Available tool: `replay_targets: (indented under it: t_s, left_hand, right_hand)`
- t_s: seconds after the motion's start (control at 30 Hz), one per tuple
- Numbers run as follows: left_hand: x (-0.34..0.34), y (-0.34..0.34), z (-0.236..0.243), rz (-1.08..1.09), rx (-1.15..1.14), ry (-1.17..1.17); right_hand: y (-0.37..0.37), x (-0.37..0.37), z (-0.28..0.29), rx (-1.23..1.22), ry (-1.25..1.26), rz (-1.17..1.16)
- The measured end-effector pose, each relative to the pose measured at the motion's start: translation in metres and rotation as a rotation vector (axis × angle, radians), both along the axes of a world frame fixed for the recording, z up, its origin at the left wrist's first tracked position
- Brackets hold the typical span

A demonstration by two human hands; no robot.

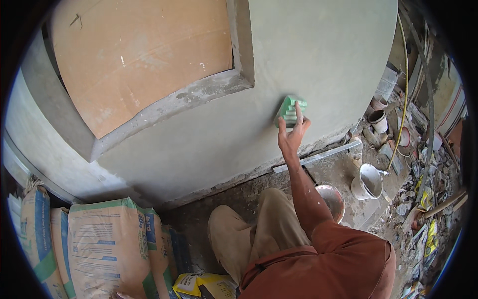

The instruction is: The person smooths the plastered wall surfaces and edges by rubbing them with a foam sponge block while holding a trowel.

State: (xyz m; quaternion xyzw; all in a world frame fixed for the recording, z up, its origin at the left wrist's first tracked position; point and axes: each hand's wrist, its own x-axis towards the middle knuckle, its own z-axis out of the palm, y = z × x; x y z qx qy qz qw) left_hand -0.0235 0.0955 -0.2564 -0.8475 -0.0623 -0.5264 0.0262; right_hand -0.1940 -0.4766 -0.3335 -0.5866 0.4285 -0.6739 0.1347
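Note:
My right hand reaches up to the grey plastered wall, closed on a green sponge. The sponge is a thick block with a ridged outer side, held against the wall to the right of a window opening. Thumb and fingers grip its ridged side, with one finger stretched along it. At the bottom edge, a small skin-coloured sliver over the large paper sack may be my left hand; its fingers cannot be made out.
Brown board covers the window opening. Several cement sacks stand at lower left, beside a yellow-and-grey bag. Right of my knees are a round pan, a white bucket and a metal straightedge. Rubble and a hose lie farther right.

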Motion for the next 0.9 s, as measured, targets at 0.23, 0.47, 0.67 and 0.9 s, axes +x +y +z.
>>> replay_targets:
  t_s: [0.23,0.47,0.67,0.9]
  left_hand:
    - [0.001,0.006,0.000,0.001,0.033,-0.001]
    - [0.001,0.008,-0.003,0.048,0.045,-0.021]
    - [0.004,-0.002,0.000,0.004,0.065,-0.118]
    - [-0.010,0.016,0.001,0.047,0.098,-0.093]
  right_hand:
    - [0.003,0.035,0.147,-0.426,0.151,0.119]
    - [0.004,0.053,0.157,-0.366,0.240,0.031]
    - [-0.078,-0.068,-0.050,-0.017,0.102,-0.133]
    - [0.000,-0.041,0.044,-0.104,0.000,0.033]
